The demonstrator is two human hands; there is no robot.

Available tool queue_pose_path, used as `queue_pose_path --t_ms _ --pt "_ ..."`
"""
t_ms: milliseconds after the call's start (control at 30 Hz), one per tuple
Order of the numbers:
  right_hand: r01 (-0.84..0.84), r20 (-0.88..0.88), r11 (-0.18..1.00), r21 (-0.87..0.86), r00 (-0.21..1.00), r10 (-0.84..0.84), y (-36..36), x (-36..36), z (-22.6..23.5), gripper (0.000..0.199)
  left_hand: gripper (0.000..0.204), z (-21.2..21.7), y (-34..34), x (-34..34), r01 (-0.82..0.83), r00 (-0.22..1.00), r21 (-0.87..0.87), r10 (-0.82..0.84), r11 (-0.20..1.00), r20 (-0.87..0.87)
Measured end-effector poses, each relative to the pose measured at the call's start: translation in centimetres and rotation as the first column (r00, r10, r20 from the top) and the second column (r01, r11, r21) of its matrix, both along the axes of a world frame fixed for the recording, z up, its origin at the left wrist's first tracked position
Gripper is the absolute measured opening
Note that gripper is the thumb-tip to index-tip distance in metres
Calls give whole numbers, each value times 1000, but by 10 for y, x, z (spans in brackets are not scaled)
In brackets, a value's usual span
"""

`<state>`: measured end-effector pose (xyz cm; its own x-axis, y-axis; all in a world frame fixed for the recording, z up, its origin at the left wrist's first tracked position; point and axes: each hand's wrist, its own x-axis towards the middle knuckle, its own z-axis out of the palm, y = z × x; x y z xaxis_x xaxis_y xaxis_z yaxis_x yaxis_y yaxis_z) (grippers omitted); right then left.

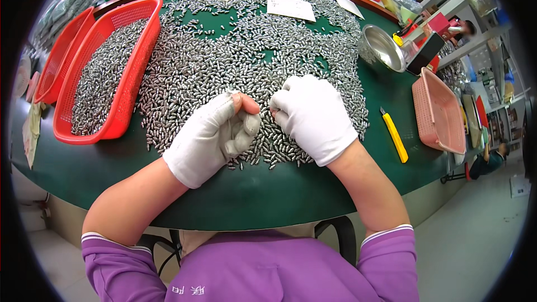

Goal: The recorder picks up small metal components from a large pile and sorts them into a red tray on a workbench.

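Observation:
A broad layer of small silvery, bullet-shaped metal pieces [224, 61] covers the middle of the green table [251, 196]. Just over its near part is my left hand [215, 137], in a white glove with bare fingertips showing. Its fingers are curled and the thumb presses toward the index finger; anything between them is too small to make out. Close by on the right, my right hand [313, 112], also white-gloved, faces back up with fingers bent inward. Its fingertips are mostly hidden, and so is whatever they grip. A small gap separates the two hands.
A red plastic basket [152, 50] of the same pieces stands at the left, beside another red basket [59, 59]. White paper slips [291, 7] lie on the far pieces. Right of them are a metal bowl [383, 47], a yellow utility knife [395, 137] and a pink basket [439, 112].

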<state>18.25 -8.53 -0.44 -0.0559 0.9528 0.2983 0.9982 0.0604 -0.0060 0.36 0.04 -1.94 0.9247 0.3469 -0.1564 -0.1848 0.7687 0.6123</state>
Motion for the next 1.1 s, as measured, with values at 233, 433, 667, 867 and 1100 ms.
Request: queue_pose_path --t_ms 233,433,667,867,1100 --pt "86 -313 976 200 949 -20 -5 11 6 6 22 -2 1 -1 23 1000 10 -23 1000 10" --pt "264 -569 933 246 818 -82 -35 26 38 9 25 -6 7 1 115 990 24 -117 993 79" --pt "266 -430 957 -114 855 -289 -164 32 74 11 28 -9 5 2 56 994 1 -55 998 89" --pt "701 37 544 -461 628 -778 -262 55 71 3 25 -5 7 2 27 995 -47 -22 999 93" --pt "562 35 798 -219 822 -569 -236 60 60 15 24 -4 6 6 -15 990 -47 22 999 138"
